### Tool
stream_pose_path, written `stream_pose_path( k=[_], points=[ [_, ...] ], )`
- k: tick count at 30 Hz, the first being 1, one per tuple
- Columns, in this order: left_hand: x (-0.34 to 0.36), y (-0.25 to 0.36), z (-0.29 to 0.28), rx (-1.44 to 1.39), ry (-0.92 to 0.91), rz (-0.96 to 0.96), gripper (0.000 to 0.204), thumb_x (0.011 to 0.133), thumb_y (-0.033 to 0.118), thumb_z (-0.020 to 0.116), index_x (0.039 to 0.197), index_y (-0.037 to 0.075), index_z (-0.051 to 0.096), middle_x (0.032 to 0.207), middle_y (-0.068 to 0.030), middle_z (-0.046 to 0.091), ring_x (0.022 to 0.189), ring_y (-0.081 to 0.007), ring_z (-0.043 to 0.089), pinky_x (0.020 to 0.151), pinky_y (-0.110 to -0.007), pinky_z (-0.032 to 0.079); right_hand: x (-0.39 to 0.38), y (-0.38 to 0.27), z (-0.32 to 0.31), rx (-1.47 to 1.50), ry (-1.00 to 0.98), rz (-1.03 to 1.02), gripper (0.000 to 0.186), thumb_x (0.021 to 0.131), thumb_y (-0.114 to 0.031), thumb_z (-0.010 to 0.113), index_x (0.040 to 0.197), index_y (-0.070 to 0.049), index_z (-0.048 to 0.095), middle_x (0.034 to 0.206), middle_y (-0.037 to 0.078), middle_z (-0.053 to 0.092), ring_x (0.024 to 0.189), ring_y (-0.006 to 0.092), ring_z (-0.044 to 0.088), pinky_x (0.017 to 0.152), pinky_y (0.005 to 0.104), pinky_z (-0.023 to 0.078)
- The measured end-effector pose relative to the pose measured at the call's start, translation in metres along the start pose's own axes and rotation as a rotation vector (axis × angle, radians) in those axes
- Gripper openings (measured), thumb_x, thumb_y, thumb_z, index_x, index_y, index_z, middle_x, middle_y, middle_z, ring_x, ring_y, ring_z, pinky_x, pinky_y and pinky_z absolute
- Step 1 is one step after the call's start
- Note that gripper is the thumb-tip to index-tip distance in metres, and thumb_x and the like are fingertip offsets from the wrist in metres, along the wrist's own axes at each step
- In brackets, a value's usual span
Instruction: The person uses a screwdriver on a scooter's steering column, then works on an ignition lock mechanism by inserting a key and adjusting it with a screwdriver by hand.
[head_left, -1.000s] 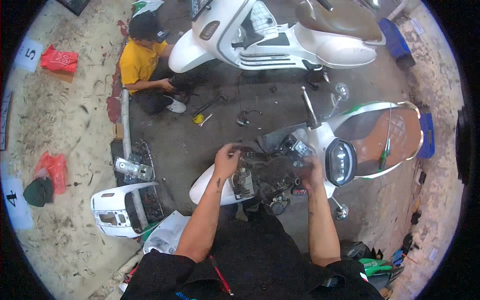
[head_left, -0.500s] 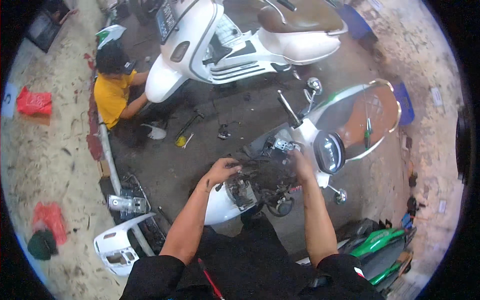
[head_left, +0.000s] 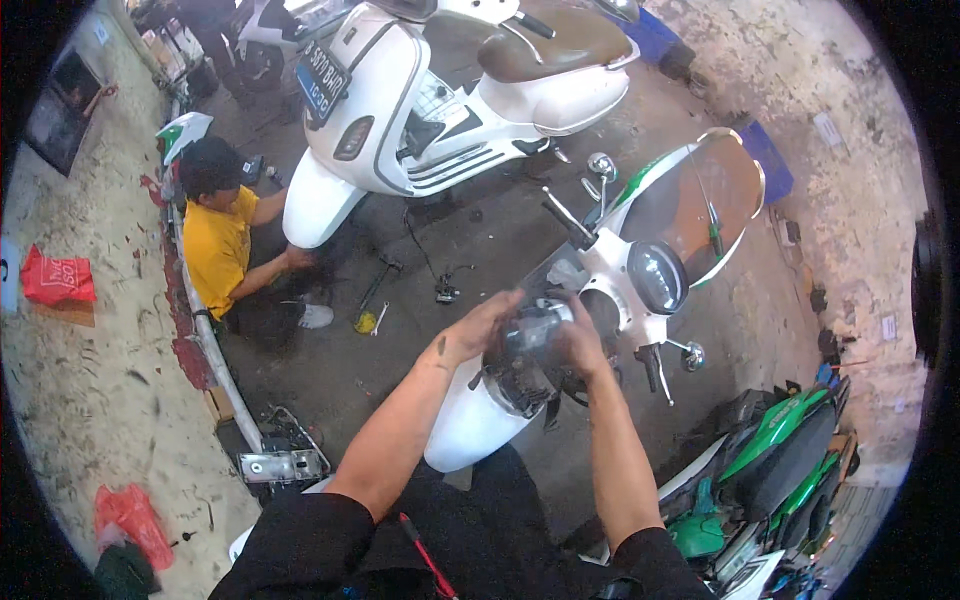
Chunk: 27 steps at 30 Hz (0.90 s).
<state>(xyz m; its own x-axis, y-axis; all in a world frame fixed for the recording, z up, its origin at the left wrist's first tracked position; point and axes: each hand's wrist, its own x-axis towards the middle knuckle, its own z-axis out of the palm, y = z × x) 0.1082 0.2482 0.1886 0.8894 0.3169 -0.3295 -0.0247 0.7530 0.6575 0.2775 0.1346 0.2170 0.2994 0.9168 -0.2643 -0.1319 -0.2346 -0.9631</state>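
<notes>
A white scooter with its front stripped down stands before me. Its front fender (head_left: pixel 470 430) points toward me, and dark workings show above it. Between my left hand (head_left: pixel 485 328) and my right hand (head_left: pixel 580 345) is a grey and black part (head_left: pixel 540 328), smeared by motion, whose exact kind I cannot make out. Both hands are closed about its sides, the left on its left and the right on its right. Fingertips are partly blurred. To the right of the part is the scooter's handlebar head (head_left: pixel 620 275) with its round headlight (head_left: pixel 656 275).
Beyond, a second white scooter (head_left: pixel 390 130) stands with a person in a yellow shirt (head_left: pixel 215 245) crouching at its front wheel. On the floor lie a hammer-like tool (head_left: pixel 375 290), a wrench (head_left: pixel 379 318) and a small black part (head_left: pixel 446 290). Green-and-black scooters (head_left: pixel 770 440) are at lower right.
My hands have come closer together, and the grey and black part is now between them. My view has shifted, so the scooter's handlebar shows more fully.
</notes>
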Motion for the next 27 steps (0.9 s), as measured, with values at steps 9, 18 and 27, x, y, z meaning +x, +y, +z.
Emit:
stream_pose_path(
  k=[9, 18, 27],
  points=[
    [0.02, -0.026, 0.009, -0.245, 0.269, -0.055, 0.039, 0.091, 0.032, 0.06, 0.116, 0.003, 0.055, 0.098, -0.0102, 0.066, 0.079, -0.0201, 0.066, 0.063, -0.034, 0.057, 0.028, -0.007, -0.062, -0.397, -0.024, -0.228, 0.064, 0.075, -0.017, 0.072, 0.133, -0.006, 0.046, 0.124, 0.014, 0.056, 0.116, 0.023, 0.053, 0.095, 0.0346, 0.043],
    [0.015, -0.025, 0.021, -0.171, 0.586, 0.057, 0.042, 0.085, 0.022, 0.067, 0.123, 0.011, 0.055, 0.12, -0.0046, 0.058, 0.109, -0.0198, 0.054, 0.096, -0.036, 0.043, 0.115, 0.033, -0.423, -0.53, 0.807, 0.117, 0.05, 0.085, -0.031, 0.063, 0.123, 0.001, 0.056, 0.113, 0.019, 0.064, 0.098, 0.0294, 0.063, 0.088, 0.0368, 0.046],
    [0.0, -0.034, 0.01, -0.366, 0.679, 0.32, 0.038, 0.084, 0.024, 0.066, 0.116, 0.006, 0.056, 0.098, -0.0061, 0.066, 0.082, -0.0176, 0.065, 0.072, -0.034, 0.057, 0.239, 0.129, -0.611, -0.982, 0.711, 0.09, 0.063, 0.086, -0.023, 0.063, 0.136, 0.005, 0.036, 0.137, 0.026, 0.043, 0.127, 0.0394, 0.041, 0.104, 0.0416, 0.033]
  ],
)
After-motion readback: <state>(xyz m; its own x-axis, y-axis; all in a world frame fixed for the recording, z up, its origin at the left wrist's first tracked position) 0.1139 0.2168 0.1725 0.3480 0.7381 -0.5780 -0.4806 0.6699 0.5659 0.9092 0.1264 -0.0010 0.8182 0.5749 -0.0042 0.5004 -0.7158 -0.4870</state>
